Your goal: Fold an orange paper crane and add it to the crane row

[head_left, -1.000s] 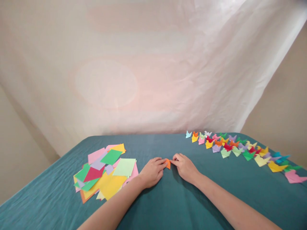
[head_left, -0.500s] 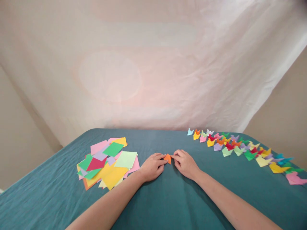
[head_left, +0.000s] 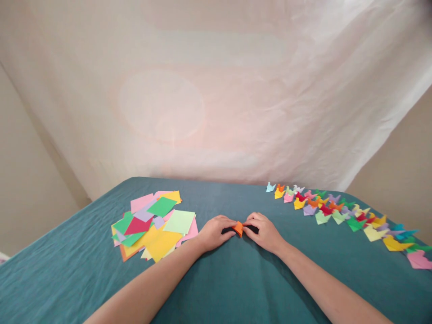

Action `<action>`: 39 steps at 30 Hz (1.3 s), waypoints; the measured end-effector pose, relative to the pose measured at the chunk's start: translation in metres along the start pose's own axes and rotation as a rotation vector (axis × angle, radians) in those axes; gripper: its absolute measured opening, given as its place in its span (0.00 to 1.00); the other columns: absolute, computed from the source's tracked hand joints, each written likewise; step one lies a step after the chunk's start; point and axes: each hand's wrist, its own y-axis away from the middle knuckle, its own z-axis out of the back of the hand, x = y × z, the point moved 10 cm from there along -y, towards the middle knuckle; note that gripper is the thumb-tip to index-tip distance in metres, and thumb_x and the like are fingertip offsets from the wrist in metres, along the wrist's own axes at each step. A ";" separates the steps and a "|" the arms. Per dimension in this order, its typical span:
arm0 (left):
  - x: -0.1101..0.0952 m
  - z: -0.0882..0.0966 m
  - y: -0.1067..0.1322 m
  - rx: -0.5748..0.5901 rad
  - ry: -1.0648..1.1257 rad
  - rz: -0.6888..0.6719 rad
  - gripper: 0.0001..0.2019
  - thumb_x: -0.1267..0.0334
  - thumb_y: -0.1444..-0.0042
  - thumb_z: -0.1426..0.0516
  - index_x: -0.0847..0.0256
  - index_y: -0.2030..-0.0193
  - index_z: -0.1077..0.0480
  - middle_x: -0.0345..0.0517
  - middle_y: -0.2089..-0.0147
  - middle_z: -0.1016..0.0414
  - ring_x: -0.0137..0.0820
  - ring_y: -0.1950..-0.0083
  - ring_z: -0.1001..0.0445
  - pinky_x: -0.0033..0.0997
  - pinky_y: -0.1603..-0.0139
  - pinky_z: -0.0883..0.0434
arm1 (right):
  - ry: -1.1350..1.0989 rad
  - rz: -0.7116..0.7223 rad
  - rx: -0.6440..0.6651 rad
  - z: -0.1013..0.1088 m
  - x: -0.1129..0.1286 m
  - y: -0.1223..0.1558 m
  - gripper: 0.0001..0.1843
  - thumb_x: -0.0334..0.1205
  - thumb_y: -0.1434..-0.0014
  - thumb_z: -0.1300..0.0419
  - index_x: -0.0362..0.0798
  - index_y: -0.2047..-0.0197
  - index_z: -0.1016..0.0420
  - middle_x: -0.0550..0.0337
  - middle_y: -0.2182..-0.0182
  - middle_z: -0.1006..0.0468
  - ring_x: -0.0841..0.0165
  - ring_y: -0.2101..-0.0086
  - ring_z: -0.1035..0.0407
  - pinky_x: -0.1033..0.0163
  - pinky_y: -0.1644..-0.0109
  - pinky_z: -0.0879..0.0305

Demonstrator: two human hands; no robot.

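A small piece of folded orange origami paper [head_left: 238, 228] sits between my two hands at the middle of the table. My left hand [head_left: 218, 231] pinches its left side between thumb and fingers. On the opposite side, my right hand [head_left: 262, 231] grips the right edge with thumb and fingertips. The fingertips cover parts of the paper, so its exact fold shape cannot be made out.
Left of my hands lies a loose pile of coloured paper sheets [head_left: 158, 243]. Several folded paper cranes [head_left: 323, 218] stand in slanting rows on the right. A teal cloth [head_left: 216, 288] covers the table, and a pale cloth [head_left: 236, 99] hangs behind it.
The orange paper has gone from lying flat under my fingertips to being pinched and tilted between both hands. My left thumb has spread from its fingers. The view has shifted slightly.
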 end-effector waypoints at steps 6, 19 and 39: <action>0.005 -0.002 -0.001 -0.022 0.020 0.019 0.14 0.63 0.41 0.48 0.55 0.48 0.32 0.43 0.52 0.26 0.33 0.51 0.30 0.32 0.46 0.37 | -0.015 0.011 -0.004 0.002 0.003 0.001 0.05 0.38 0.46 0.42 0.50 0.65 0.25 0.57 0.66 0.28 0.66 0.64 0.34 0.59 0.58 0.38; 0.009 0.000 -0.001 -0.040 0.067 0.047 0.13 0.62 0.41 0.48 0.54 0.51 0.29 0.42 0.53 0.25 0.33 0.52 0.29 0.30 0.47 0.37 | -0.023 0.129 0.072 0.000 0.024 0.002 0.16 0.36 0.48 0.41 0.51 0.54 0.28 0.56 0.59 0.26 0.64 0.59 0.34 0.57 0.54 0.41; 0.025 -0.003 -0.001 -0.078 0.134 0.127 0.15 0.70 0.43 0.49 0.55 0.52 0.28 0.41 0.54 0.25 0.31 0.53 0.29 0.29 0.48 0.36 | -0.047 -0.158 -0.028 -0.015 -0.003 -0.007 0.09 0.35 0.45 0.44 0.52 0.63 0.24 0.60 0.67 0.25 0.65 0.64 0.33 0.61 0.58 0.37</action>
